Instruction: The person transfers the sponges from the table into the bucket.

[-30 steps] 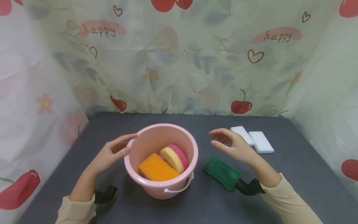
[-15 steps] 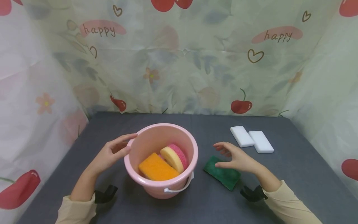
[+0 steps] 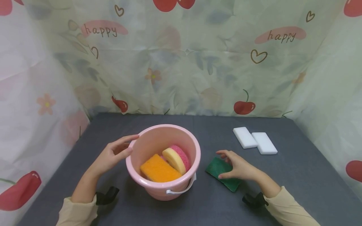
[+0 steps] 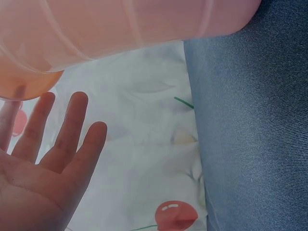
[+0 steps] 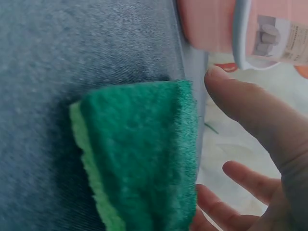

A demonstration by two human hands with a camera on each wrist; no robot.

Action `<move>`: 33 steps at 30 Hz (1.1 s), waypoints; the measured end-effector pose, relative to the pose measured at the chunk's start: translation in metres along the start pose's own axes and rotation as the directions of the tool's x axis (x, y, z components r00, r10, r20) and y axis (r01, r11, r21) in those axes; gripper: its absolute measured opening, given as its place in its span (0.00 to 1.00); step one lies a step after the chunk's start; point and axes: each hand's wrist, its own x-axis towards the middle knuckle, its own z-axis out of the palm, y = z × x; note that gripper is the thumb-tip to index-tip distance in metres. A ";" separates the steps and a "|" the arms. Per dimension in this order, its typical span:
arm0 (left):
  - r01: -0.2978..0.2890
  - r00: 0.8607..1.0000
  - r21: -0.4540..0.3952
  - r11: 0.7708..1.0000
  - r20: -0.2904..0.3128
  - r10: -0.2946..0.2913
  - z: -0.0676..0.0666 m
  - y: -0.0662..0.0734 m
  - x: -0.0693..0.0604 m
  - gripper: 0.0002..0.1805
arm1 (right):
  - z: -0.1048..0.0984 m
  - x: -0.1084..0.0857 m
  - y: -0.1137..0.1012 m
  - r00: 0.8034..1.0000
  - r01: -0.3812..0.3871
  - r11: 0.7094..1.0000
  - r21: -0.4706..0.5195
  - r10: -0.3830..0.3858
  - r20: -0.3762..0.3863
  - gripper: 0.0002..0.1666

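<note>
A pink bucket stands on the table, holding an orange sponge and a round pink-and-yellow sponge. At its left rim is my left hand, fingertips at the edge; the left wrist view shows the fingers extended beneath the bucket's flared rim. My right hand hovers over a green scouring sponge, thumb and fingers spread above it. In the right wrist view the thumb is apart from the sponge; whether a fingertip touches the far edge I cannot tell.
Two white sponge blocks lie at the back right, side by side. The bucket's white handle hangs down its front right. Dark cloth covers the table. Printed curtains enclose the back and sides.
My right hand has moved from near the white blocks down toward the front, over the green sponge, and lowered. The left hand and the bucket have not moved.
</note>
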 end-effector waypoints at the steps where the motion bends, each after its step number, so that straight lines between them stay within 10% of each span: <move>1: -0.004 1.000 0.003 1.000 0.002 0.004 0.000 0.000 0.000 0.25 | 0.001 0.000 0.001 1.000 -0.003 1.000 -0.004 0.003 -0.001 0.49; 33: -0.003 1.000 0.005 1.000 -0.005 0.003 0.000 -0.001 -0.001 0.25 | 0.009 -0.002 0.000 0.998 -0.041 0.997 -0.066 0.038 -0.045 0.52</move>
